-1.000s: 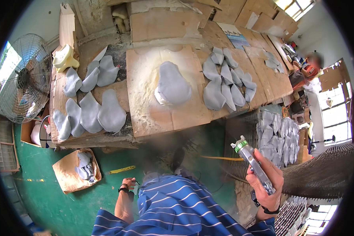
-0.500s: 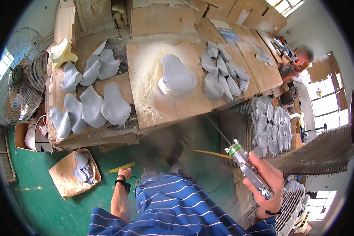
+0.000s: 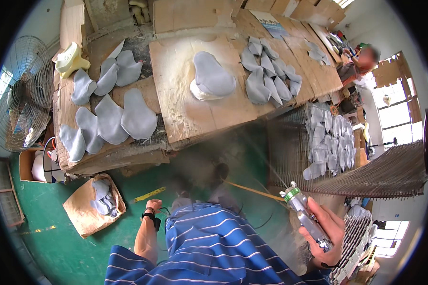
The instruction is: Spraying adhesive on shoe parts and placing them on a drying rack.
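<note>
My right hand point(image 3: 324, 229) grips a metal spray gun point(image 3: 302, 213) with a green ring at its nozzle, held low at my right side, nozzle pointing up and left. A fine mist hangs in front of it. My left hand point(image 3: 151, 207), with a dark wristband, hangs down by my hip; its fingers are hidden and it seems to hold nothing. On the workbench a grey shoe-shaped piece point(image 3: 213, 76) lies on a powder-stained wooden board point(image 3: 185, 109). More grey pieces lie in a row to the right point(image 3: 266, 76) and in a group to the left point(image 3: 110, 116).
A wire rack point(image 3: 290, 142) with several grey pieces stands at my right. A standing fan point(image 3: 19, 95) is at the left. A cardboard sheet with grey pieces point(image 3: 92, 204) lies on the green floor. Another person point(image 3: 359, 64) works at the bench's far right.
The view has tilted down and shifted, so the bench sits higher. My right hand with the spray gun has dropped lower and to the right. My left hand stays by my hip.
</note>
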The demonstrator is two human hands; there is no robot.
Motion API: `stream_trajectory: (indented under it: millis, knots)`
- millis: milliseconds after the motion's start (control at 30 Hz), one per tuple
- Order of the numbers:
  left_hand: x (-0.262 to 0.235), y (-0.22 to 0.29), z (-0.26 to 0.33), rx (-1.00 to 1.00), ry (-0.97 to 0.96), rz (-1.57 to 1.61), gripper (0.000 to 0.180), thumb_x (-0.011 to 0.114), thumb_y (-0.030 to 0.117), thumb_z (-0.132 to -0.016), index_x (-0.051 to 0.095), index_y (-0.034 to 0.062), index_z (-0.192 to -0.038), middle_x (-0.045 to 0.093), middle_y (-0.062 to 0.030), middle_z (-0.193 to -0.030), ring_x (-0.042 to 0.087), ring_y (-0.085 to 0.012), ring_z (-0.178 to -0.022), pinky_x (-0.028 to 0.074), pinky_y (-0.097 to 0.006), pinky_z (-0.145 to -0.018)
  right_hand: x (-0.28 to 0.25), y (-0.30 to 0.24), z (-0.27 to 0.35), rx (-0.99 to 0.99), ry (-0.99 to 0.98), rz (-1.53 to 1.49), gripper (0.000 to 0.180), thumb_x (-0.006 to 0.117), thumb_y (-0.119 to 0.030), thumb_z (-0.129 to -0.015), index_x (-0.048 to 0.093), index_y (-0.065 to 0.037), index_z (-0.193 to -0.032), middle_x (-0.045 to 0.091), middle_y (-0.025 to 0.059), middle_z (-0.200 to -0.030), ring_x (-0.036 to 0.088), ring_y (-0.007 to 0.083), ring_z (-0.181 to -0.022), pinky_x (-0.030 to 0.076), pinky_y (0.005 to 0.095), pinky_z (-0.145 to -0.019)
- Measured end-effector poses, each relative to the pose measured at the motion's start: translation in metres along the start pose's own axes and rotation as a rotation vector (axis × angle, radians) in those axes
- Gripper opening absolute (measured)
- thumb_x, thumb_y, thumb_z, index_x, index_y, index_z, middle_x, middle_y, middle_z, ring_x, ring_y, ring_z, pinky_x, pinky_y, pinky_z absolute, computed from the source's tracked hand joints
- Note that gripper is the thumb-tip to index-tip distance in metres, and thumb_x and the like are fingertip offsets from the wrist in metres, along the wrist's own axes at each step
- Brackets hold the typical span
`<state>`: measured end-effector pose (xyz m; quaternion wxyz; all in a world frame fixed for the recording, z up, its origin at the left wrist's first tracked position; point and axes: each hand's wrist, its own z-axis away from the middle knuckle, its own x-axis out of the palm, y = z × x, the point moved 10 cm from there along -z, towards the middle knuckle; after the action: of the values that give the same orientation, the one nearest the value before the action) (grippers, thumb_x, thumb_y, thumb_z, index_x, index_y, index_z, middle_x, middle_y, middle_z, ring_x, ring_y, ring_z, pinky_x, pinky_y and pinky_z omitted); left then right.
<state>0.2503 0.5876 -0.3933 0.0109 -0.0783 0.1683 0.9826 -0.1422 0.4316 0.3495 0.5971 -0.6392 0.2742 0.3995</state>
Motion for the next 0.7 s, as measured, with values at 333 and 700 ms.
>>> stream_trajectory:
  millis: [333, 700]
  knots:
    - [0.027, 0.049, 0.018, 0.052, 0.052, -0.195, 0.031, 0.066, 0.029, -0.087, 0.073, 0.0073, -0.109, 0.073, -0.0067, -0.096, 0.071, -0.0202, -0.083, 0.061, -0.039, -0.072, -0.021, 0.069, -0.005, -0.092, 0.008, -0.163, 0.056, 0.074, -0.004, -0.079, 0.056, 0.008, -0.130, 0.065, 0.0164, -0.089, 0.067, 0.0220, -0.076, 0.051, 0.0280, -0.068]
    - [0.067, 0.291, 0.135, 0.752, 0.443, -0.298, 0.029, 0.070, 0.028, -0.086, 0.073, 0.0104, -0.108, 0.074, -0.0125, -0.097, 0.071, -0.0243, -0.093, 0.053, -0.035, -0.084, -0.064, 0.181, -0.021, -0.064, -0.070, -0.327, 0.057, 0.074, 0.000, -0.074, 0.058, 0.007, -0.129, 0.066, 0.0186, -0.099, 0.067, 0.0238, -0.083, 0.052, 0.0291, -0.075]
